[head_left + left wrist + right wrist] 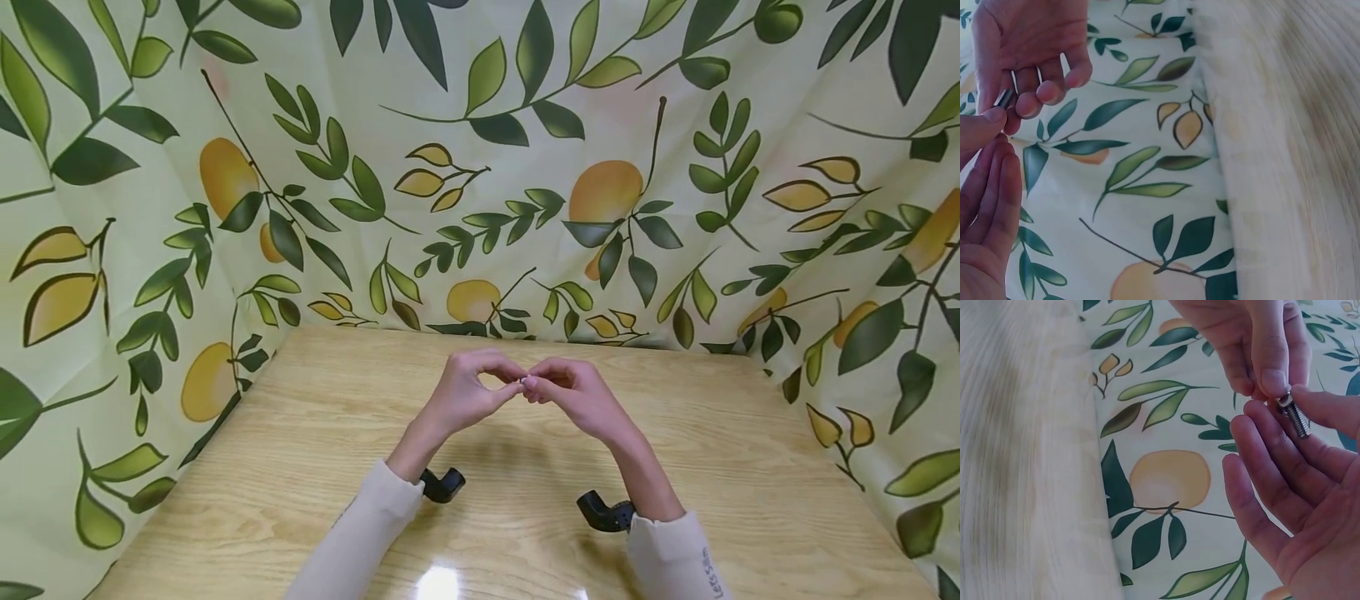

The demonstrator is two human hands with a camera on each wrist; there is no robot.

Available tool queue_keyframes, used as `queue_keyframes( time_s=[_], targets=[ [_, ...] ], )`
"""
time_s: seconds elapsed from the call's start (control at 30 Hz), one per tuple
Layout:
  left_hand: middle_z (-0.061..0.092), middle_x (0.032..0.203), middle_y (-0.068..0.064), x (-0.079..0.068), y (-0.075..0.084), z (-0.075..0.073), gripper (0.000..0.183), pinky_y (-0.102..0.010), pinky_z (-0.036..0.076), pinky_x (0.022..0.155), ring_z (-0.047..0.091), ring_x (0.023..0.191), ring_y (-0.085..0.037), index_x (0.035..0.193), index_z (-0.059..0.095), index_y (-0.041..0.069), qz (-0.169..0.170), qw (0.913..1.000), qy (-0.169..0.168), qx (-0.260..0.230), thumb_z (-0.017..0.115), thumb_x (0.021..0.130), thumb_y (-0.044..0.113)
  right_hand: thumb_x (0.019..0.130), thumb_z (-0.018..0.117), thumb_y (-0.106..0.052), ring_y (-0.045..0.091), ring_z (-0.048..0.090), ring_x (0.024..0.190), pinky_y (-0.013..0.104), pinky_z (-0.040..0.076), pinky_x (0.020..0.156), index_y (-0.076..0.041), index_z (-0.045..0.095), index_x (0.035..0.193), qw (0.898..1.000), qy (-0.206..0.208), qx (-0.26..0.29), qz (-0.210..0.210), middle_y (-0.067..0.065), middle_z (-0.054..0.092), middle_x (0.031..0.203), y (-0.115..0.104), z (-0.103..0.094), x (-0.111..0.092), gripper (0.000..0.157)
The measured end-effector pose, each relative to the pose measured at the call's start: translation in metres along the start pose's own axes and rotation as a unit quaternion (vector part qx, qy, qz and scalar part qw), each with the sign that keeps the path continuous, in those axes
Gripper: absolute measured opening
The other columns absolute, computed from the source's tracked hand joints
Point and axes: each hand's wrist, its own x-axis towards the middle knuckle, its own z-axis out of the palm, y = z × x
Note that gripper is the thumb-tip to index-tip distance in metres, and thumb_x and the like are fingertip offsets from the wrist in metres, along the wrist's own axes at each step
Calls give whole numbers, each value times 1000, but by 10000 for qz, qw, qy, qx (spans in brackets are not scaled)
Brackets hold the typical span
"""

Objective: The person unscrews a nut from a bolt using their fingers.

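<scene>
A small metal bolt [1297,419] with a threaded shank is held between the two hands; a wider piece, a nut or the bolt's head, sits at its upper end. In the head view the left hand [468,387] and right hand [587,402] meet fingertip to fingertip above the table. The left hand [1269,347] pinches the wide end between thumb and fingers. With its thumb and index finger the right hand [1310,500] pinches the same end, the shank lying along its fingers. Part of the bolt [1005,98] shows in the left wrist view; fingertips hide the rest.
Beneath the hands is a wood-grain table [337,400]. A leaf-and-fruit patterned cloth [510,225] stands behind it and on both sides. Black wrist mounts [444,485] show below both wrists.
</scene>
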Motion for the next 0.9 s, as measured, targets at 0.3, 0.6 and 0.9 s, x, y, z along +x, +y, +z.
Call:
queue_keyframes(
  time_s=[0.3,0.6,0.9],
  targets=[
    [78,88,-2,0,0,0,10,-24,62,76,71,79,-9,94,81,8,254,9986,-87,464,83,85,4,100,70,-18,21,69,87,29,59,79,-2,74,111,9995,109,-239,165,13,75,99,-3,-1,-2,20],
    [79,90,-3,-2,-3,0,12,-28,64,72,73,78,-8,95,81,7,259,9992,-131,274,81,85,1,95,74,-11,23,69,96,28,59,80,-5,74,108,9985,387,-375,43,11,75,106,-6,2,-2,14],
    [81,90,-4,-1,-3,-1,12,-23,63,74,75,78,-10,95,81,7,610,9977,179,251,81,85,1,99,71,-21,21,70,94,32,61,82,-4,73,113,9990,435,-117,78,14,75,106,-4,0,-1,22]
  ],
)
